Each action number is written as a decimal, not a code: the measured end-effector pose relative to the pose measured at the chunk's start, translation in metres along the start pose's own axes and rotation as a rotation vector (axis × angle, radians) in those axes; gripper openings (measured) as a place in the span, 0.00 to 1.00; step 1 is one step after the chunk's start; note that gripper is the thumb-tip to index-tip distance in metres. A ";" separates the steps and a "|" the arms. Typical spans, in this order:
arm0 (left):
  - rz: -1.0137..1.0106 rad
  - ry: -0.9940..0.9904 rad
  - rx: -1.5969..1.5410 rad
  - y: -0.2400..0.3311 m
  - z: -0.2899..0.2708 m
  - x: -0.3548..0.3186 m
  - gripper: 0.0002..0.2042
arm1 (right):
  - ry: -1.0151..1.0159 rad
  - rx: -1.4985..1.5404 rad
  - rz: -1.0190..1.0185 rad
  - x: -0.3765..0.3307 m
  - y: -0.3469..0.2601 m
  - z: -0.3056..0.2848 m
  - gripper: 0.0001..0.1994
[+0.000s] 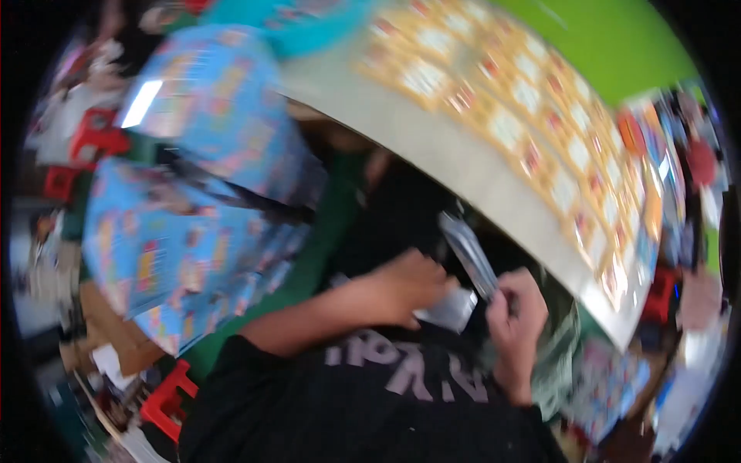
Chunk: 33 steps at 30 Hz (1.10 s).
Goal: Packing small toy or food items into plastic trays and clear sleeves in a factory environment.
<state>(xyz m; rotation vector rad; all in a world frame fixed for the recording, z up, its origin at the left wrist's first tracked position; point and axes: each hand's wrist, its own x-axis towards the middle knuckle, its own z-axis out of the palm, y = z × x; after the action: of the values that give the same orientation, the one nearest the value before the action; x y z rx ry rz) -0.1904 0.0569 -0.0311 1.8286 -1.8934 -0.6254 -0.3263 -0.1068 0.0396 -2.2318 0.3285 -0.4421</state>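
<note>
In front of my black shirt, my right hand (519,310) is closed around the lower end of a narrow, shiny strip in clear plastic (469,251). The strip tilts up and to the left, its far end just below the table edge. My left hand (411,285) reaches across from the left with its fingers curled. Right beside those fingers is a piece of crumpled clear plastic (454,310). Blur hides whether the left fingers grip this plastic or only touch it.
A pale table (340,85) slants across the upper right, bearing rows of yellow-and-white packets (505,127) and a green sheet (610,38). Large blue patterned bags (216,116) with a dark strap stand at left. Red stools (99,137) and cardboard (116,328) lie beyond.
</note>
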 end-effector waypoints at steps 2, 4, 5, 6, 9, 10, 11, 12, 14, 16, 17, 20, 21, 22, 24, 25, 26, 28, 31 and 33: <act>-0.007 0.013 -0.026 -0.001 0.001 0.006 0.38 | -0.011 -0.043 0.004 0.002 0.003 -0.003 0.08; -0.007 0.016 -0.052 -0.006 0.004 0.012 0.33 | -0.009 -0.046 0.006 -0.004 0.014 -0.002 0.09; -0.001 0.012 -0.105 -0.008 0.007 0.014 0.33 | -0.007 -0.063 0.042 -0.008 0.017 -0.001 0.09; -0.012 0.050 -0.135 -0.008 0.008 0.016 0.30 | -0.001 -0.054 0.074 -0.011 0.022 -0.002 0.09; -0.028 0.124 -0.174 -0.011 0.016 0.018 0.22 | -0.006 -0.019 0.082 -0.022 0.035 0.001 0.09; -0.018 0.160 -0.152 -0.012 0.019 0.017 0.19 | -0.030 -0.026 0.096 -0.023 0.037 0.002 0.09; -0.045 0.162 -0.148 -0.012 0.021 0.018 0.15 | -0.088 -0.054 0.066 -0.022 0.037 0.001 0.10; -0.054 0.166 -0.165 -0.014 0.028 0.018 0.15 | -0.143 -0.080 0.033 -0.022 0.038 0.002 0.11; -0.080 0.084 -0.202 -0.019 0.036 0.019 0.13 | -0.179 -0.106 -0.010 -0.022 0.041 0.005 0.11; -0.095 0.136 -0.215 -0.017 0.043 0.018 0.12 | -0.202 -0.123 -0.064 -0.020 0.041 0.009 0.12; -0.097 0.184 -0.224 -0.017 0.046 0.017 0.12 | -0.190 -0.103 -0.049 -0.021 0.039 0.010 0.12; -0.127 0.197 -0.288 -0.020 0.045 0.009 0.12 | -0.180 -0.051 -0.039 -0.021 0.043 0.017 0.12; -0.127 0.195 -0.286 -0.022 0.041 0.006 0.12 | -0.207 -0.048 -0.115 -0.021 0.047 0.022 0.12; -0.137 0.225 -0.286 -0.023 0.033 0.000 0.12 | -0.234 -0.044 -0.191 -0.021 0.052 0.029 0.12; -0.141 0.251 -0.284 -0.027 0.018 -0.008 0.12 | -0.217 -0.044 -0.236 -0.025 0.062 0.042 0.10; -0.201 0.201 -0.301 -0.030 0.011 -0.013 0.14 | -0.218 -0.033 -0.272 -0.026 0.068 0.049 0.11; -0.267 0.149 -0.310 -0.033 0.006 -0.020 0.16 | -0.218 -0.014 -0.311 -0.026 0.072 0.059 0.13; -0.289 0.125 -0.272 -0.039 0.002 -0.036 0.18 | -0.235 -0.006 -0.346 -0.020 0.074 0.076 0.13; -0.336 0.245 -0.345 -0.046 -0.004 -0.055 0.15 | -0.268 0.074 -0.414 -0.010 0.068 0.095 0.13; -0.352 0.253 -0.295 -0.043 -0.008 -0.061 0.16 | -0.252 0.108 -0.436 -0.002 0.065 0.099 0.14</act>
<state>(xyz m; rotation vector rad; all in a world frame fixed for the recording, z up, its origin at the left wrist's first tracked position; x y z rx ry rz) -0.1487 0.1170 -0.0499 1.9494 -1.2555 -0.7064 -0.2927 -0.0796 -0.0708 -2.2167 -0.3142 -0.3873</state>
